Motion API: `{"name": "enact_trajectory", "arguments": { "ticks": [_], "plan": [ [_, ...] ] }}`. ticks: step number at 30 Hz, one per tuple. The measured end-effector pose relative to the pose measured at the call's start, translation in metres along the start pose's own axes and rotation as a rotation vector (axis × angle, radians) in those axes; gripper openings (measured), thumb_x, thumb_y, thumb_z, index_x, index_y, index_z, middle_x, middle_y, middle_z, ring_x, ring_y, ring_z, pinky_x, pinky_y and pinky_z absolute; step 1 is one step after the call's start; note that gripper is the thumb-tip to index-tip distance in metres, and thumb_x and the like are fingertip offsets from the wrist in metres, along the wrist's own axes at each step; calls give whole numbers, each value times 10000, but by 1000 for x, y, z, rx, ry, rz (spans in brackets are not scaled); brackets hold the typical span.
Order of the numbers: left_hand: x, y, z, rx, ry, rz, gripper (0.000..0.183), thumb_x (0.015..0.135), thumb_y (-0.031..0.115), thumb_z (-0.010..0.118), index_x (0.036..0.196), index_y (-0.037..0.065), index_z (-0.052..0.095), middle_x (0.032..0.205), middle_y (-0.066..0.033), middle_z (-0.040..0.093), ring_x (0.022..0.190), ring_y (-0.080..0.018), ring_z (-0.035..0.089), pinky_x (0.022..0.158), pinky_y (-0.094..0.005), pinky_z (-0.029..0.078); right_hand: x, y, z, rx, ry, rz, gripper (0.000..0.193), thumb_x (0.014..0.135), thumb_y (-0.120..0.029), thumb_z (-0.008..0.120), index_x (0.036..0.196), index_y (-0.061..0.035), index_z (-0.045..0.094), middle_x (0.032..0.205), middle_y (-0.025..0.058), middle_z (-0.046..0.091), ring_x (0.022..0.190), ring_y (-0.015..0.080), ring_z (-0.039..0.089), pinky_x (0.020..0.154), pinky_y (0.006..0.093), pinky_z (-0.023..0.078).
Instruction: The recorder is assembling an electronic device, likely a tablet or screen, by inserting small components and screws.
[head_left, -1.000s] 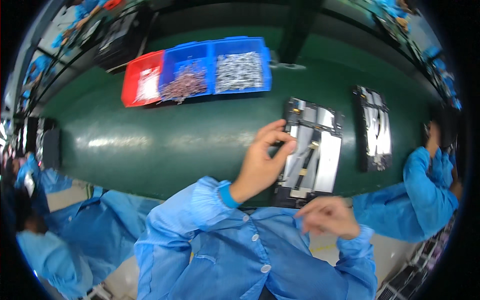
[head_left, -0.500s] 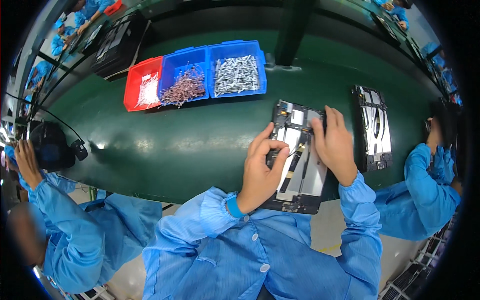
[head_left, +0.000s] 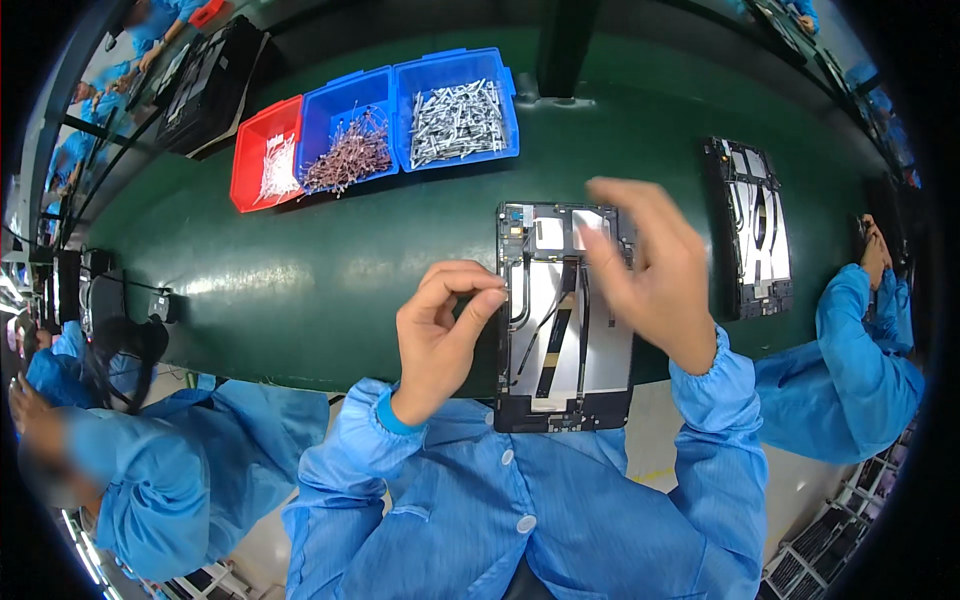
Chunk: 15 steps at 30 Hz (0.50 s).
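An opened tablet [head_left: 602, 362], with silver panels, a black frame and dark cables across it, lies on the table edge in front of me. At its left edge, my left hand [head_left: 438, 335] pinches thumb and forefinger together; whatever they hold, if anything, is too small to make out. Over the upper right part of the tablet hovers my right hand [head_left: 655, 275], slightly blurred, its thumb apart from the stretched fingers and nothing seen in it. This hand hides part of the tablet's right edge.
Farther back on the green table [head_left: 400, 235] stand a red bin [head_left: 243, 170] of white pieces, a blue bin [head_left: 318, 105] of brownish leads and a blue bin [head_left: 512, 125] of grey-white pieces. A second opened tablet [head_left: 745, 225] lies to the right. Co-workers in blue sit on both sides.
The tablet now lies straighter and farther left in view. My left hand has shifted left to its edge, and my right hand has lifted off its surface with the thumb spread.
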<state>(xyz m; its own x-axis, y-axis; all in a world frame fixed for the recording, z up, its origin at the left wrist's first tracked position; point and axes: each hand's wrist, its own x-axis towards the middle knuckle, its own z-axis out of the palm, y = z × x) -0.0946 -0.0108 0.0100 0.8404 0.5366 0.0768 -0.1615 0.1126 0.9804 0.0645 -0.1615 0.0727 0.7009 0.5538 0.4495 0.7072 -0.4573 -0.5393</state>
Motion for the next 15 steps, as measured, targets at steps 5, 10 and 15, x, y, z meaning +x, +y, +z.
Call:
{"name": "enact_trajectory", "arguments": {
  "ticks": [5, 10, 15],
  "plan": [
    [8, 3, 1, -13, -28, 53, 99, 916, -11, 664, 1010, -37, 658, 1073, -86, 583, 954, -129, 591, 845, -242, 487, -9, -16, 21, 620, -505, -76, 223, 838, -110, 745, 1009, 18, 682, 850, 151, 695, 728, 264, 692, 632, 342, 542],
    [8, 5, -3, 188, -3, 119, 91, 906, -1, 674, 995, -13, 667, 1032, -85, 600, 920, -145, 600, 804, -261, 496, -17, -12, 30, 653, -395, -105, 119, 825, -49, 735, 921, 9, 694, 767, 114, 670, 627, 205, 657, 540, 304, 508],
    [13, 8, -2, 604, 24, 454, 145, 804, -32, 735, 929, 19, 681, 914, -102, 617, 844, -247, 615, 739, -315, 500, -22, -10, 34, 688, -320, -81, 90, 806, -14, 722, 888, -6, 688, 731, 88, 638, 576, 165, 614, 491, 287, 479]
  ]
}}
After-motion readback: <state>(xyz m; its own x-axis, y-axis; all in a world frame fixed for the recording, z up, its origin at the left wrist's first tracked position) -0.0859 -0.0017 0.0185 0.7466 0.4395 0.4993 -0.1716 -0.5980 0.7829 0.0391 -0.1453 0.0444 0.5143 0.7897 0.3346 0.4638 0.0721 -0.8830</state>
